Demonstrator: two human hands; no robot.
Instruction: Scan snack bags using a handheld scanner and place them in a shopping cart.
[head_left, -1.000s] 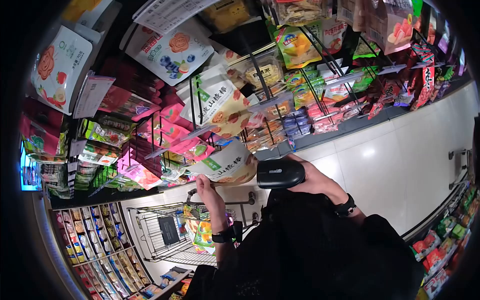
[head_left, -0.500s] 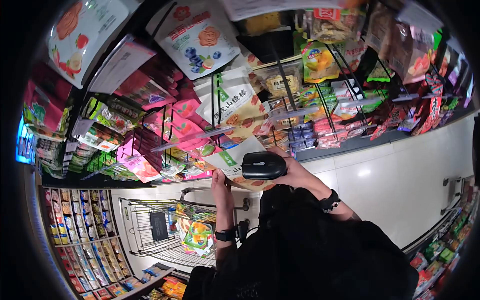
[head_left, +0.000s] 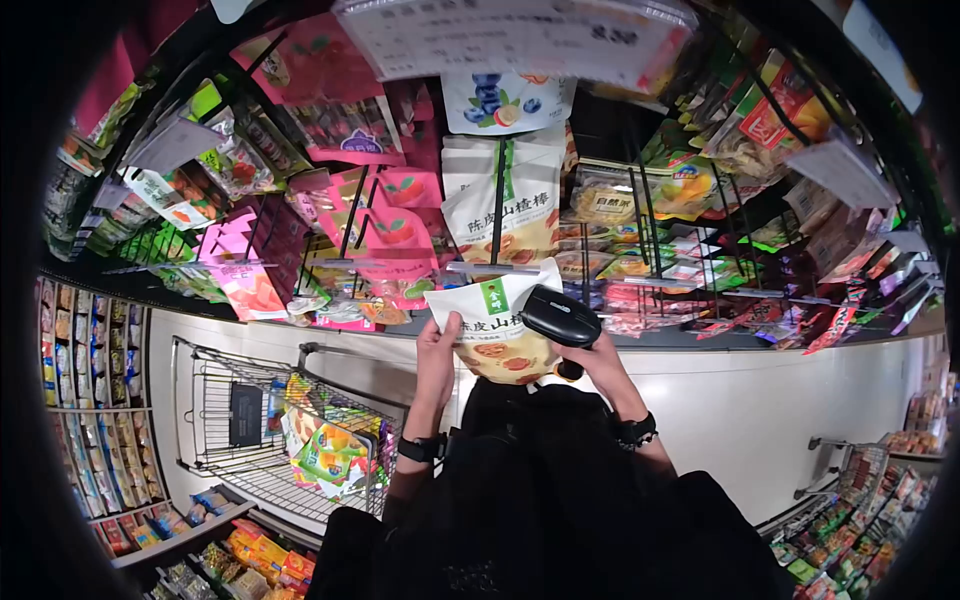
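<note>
My left hand [head_left: 437, 352] grips the left edge of a white snack bag [head_left: 497, 330] with a green label and pictures of orange-brown slices. My right hand [head_left: 596, 356] holds a black handheld scanner [head_left: 560, 316] against the bag's right side. Both are raised in front of a peg rack, just below a hanging bag of the same kind [head_left: 503, 205]. A dark watch sits on my left wrist and a beaded band on my right.
Peg hooks carry pink, green and yellow snack packets [head_left: 385, 225] across the rack. A wire shopping cart [head_left: 265, 430] with colourful packets stands at lower left. Shelves of goods [head_left: 80, 400] line the left; white floor tiles [head_left: 800, 400] lie to the right.
The view has swung so the rack is now straight ahead and the cart sits further left. The bag stands more upright, and the scanner has tilted against its right side.
</note>
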